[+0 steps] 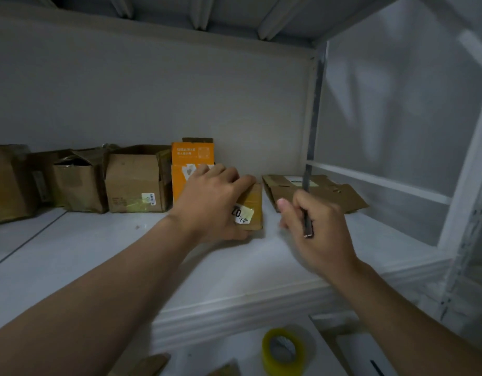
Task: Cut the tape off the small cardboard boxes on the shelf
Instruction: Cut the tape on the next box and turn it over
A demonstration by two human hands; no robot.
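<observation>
Box in hand: the left hand grasped a small brown cardboard box with a white printed label, fingers curled over its top. The box stood towards the middle of the shelf, just in front of and to the right of an orange printed carton.
Cutting tool: the right hand was clenched around a slim dark-handled knife, blade pointing up. It was held just beside the box and not touching it.
Tape on that box: a glossy yellowish strip showed on the box's front face, so it appeared uncut.
Done so far: flattened brown cardboard pieces lay near the back right corner of the shelf, probably boxes already opened up.
Left to do: the orange printed carton and a row of brown cardboard boxes stood along the back edge towards the left end. Several had loose or open flaps, and whether tape remained on them could not be told. By this reckoning the job was partway through.
Surface: a white shelf board with a rounded front edge, and another board overhead.
Room: a dim space with a plain pale wall behind and a perforated metal upright at the shelf's right end.
Below the shelf: a roll of yellowish clear tape lay on a lower white surface.
</observation>
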